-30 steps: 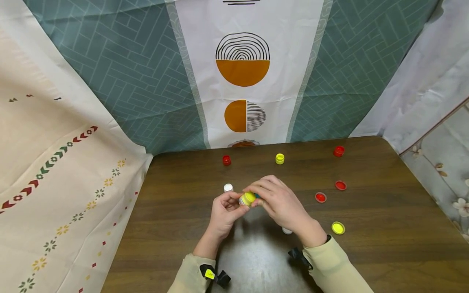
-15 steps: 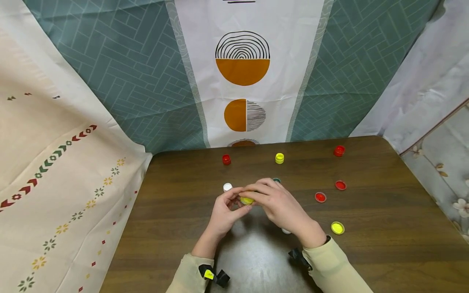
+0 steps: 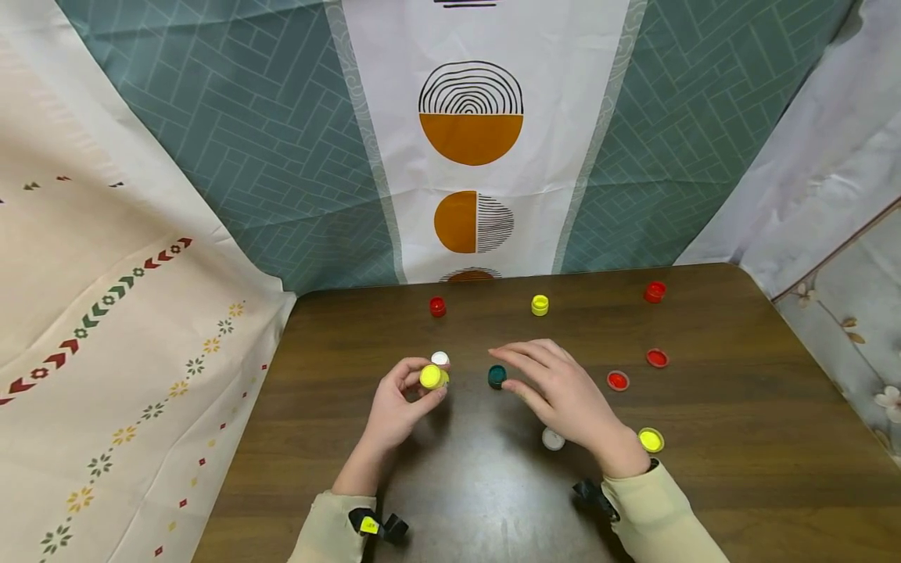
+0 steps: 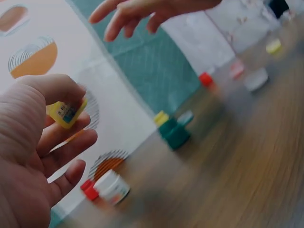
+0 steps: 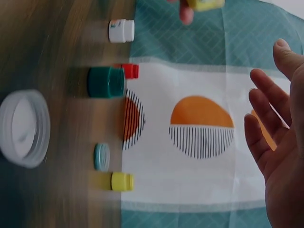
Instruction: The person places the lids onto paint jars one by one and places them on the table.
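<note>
My left hand [image 3: 396, 399] pinches a small yellow paint jar [image 3: 432, 377] between thumb and fingers, above the table; its label shows in the left wrist view. My right hand [image 3: 559, 391] holds nothing, fingers extended and thumb apart. Just left of that thumb stands a dark green paint jar [image 3: 497, 378]; I cannot tell from the head view whether they touch, but the right wrist view shows the hand apart from the green jar [image 5: 105, 81]. Behind the held jar is a white jar [image 3: 439, 359]. A green lid [image 5: 101, 156] appears in the right wrist view, hidden by my hand in the head view.
At the back stand a red jar [image 3: 438, 306], a yellow jar [image 3: 540, 305] and another red jar [image 3: 655, 292]. Two red lids [image 3: 618, 381] and a yellow lid [image 3: 651, 439] lie to the right. A white lid [image 3: 552, 439] lies below my right hand.
My right hand has come off the yellow paint jar and moved right, its fingers spreading. The left hand has carried that jar left. The green paint jar and white lid are now uncovered.
</note>
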Tool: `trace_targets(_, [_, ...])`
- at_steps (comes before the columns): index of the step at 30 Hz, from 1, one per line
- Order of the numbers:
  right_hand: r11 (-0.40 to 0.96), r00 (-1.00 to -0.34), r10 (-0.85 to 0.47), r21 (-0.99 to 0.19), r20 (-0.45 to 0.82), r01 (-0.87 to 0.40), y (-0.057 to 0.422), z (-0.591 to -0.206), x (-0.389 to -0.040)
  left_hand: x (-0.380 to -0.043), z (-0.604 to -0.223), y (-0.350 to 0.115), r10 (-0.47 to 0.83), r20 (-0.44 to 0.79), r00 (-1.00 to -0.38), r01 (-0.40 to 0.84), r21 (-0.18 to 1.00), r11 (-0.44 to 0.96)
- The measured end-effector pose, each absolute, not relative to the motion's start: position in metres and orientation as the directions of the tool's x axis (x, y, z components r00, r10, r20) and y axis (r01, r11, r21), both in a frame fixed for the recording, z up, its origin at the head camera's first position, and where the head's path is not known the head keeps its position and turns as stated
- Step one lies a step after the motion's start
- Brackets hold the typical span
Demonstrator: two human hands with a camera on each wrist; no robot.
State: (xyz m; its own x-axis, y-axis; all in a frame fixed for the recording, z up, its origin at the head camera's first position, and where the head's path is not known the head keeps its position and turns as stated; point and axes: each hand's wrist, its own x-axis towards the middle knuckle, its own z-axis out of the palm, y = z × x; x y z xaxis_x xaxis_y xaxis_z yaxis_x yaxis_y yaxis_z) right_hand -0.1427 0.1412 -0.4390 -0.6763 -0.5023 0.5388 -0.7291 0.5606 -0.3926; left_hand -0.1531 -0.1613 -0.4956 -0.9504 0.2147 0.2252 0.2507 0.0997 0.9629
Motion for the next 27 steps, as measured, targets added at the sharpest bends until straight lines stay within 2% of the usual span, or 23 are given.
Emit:
trace_targets(8, [0.602, -0.722, -0.477, -0.412, 0.502, -0.684, 0.157, -0.446, -0.145, -0.16, -0.503, -0.198, 0.025, 0.109, -0.994, 0.111, 0.923, 0.369])
trace_targets(14, [0.619, -0.751, -0.477, -0.433, 0.456, -0.656, 0.162, -0.449, -0.145, -0.171, -0.512, -0.214, -0.079, 0.025, -0.997, -0.012, 0.903, 0.429])
trace_targets(18, [0.622, -0.76, -0.481, -0.44, 0.437, -0.647, 0.164, -0.449, -0.146, -0.178, -0.518, -0.218, -0.098, -0.004, -0.995, -0.051, 0.874, 0.483])
trace_targets(27, [0.627, -0.77, -0.474, -0.449, 0.427, -0.636, 0.168, -0.453, -0.147, -0.185, -0.523, -0.221, -0.073, -0.006, -0.997, -0.048, 0.804, 0.593])
